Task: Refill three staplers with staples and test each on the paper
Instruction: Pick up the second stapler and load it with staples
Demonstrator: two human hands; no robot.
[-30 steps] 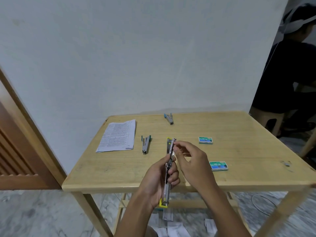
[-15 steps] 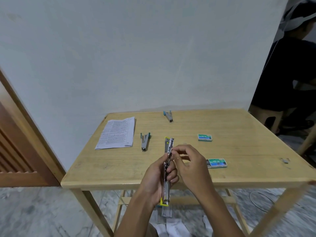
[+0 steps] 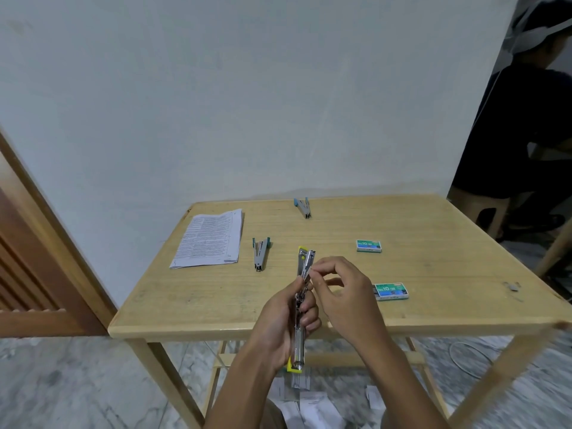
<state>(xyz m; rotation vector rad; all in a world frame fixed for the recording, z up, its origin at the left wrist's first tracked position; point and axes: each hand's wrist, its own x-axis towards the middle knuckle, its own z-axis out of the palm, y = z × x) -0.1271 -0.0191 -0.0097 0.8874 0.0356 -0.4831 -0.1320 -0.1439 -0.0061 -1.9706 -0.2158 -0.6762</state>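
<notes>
Yellow-trimmed silver stapler [image 3: 301, 308], green staple boxes [image 3: 368, 245], printed white paper [image 3: 210, 238]

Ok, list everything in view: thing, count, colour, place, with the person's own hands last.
Table: one, light wood, centre.
Paper stack: one, white and printed, table's far left.
Stapler in hand: one, silver with yellow trim, opened out, above the table's near edge.
Staplers on the table: two, silver with blue ends, one mid-left, one at the far edge.
Staple boxes: two, green and blue, right side.
Paper scraps: several, white, floor under the table.
Bystander: one, dark clothes, far right.
Left hand: grips the stapler.
Right hand: fingers pinched at the stapler's upper part.
</notes>
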